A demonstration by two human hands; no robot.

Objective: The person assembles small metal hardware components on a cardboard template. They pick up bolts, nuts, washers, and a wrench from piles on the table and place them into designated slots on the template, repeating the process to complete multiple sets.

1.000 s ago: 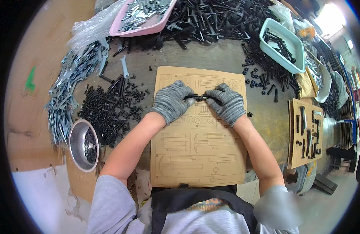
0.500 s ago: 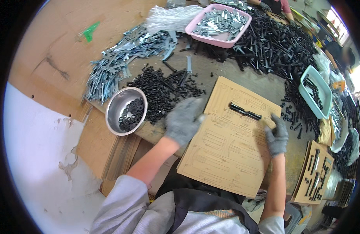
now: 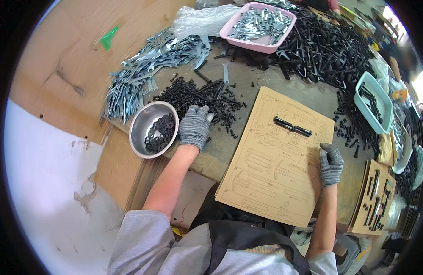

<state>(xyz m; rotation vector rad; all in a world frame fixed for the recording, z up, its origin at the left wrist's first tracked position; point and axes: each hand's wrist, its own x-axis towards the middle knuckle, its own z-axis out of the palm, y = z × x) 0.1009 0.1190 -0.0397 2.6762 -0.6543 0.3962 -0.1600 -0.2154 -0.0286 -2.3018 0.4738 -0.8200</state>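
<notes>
My left hand [image 3: 195,127], in a grey knitted glove, reaches to the near edge of a pile of small black screws [image 3: 184,91]. Its fingers are bent down and pressed together; whatever they hold is hidden. My right hand [image 3: 331,165], gloved alike, is closed beside the right edge of a brown cardboard sheet [image 3: 266,169], and I cannot see inside it. Printed tool outlines cover the sheet. Two dark cylindrical parts [image 3: 292,127] lie end to end on its upper part. Left of my left hand, a steel bowl [image 3: 137,133] holds black nuts or rings [image 3: 161,134].
Flat silvery wrenches [image 3: 142,68] are heaped at the left. A pink tray [image 3: 257,46] of shiny metal parts stands at the back, beside a large heap of black parts [image 3: 321,50]. A turquoise tray [image 3: 373,107] and a board with black parts [image 3: 373,201] are on the right.
My left hand has moved left, from the sheet's edge to the screw pile. My right hand has closed and drawn slightly down and away from the dark parts.
</notes>
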